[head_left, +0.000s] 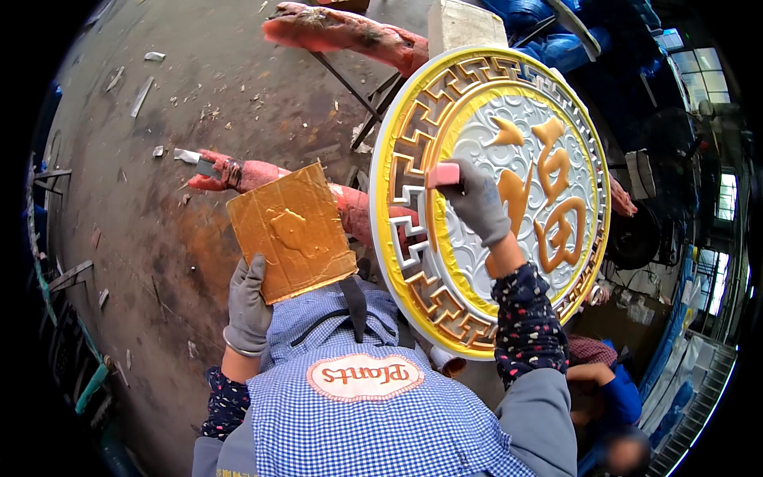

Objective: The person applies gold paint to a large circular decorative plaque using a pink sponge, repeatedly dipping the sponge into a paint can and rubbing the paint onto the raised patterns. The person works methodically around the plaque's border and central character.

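My left hand (248, 306), in a grey glove, grips the lower left edge of a square board (266, 253) coated golden brown, with a glossy puddle of wet paint near its middle. In my right hand (481, 205), also gloved in grey, is a pink sponge (443, 174). It lies against the gold inner ring of a large round plaque (389, 298), on its left side. Raised gold strokes stand over a pale scrolled centre, with yellow bands around it. The fretwork border is mostly gold-brown, but its lower left stretch shows white. My right forearm covers part of the lower plaque.
Supports wrapped in pink-red material (258, 172) lie under and behind the plaque, the far one on dark metal legs. A pale block (467, 28) stands at its top edge. Another person (624, 393) is low at the right. Scraps litter the stained floor (183, 79).
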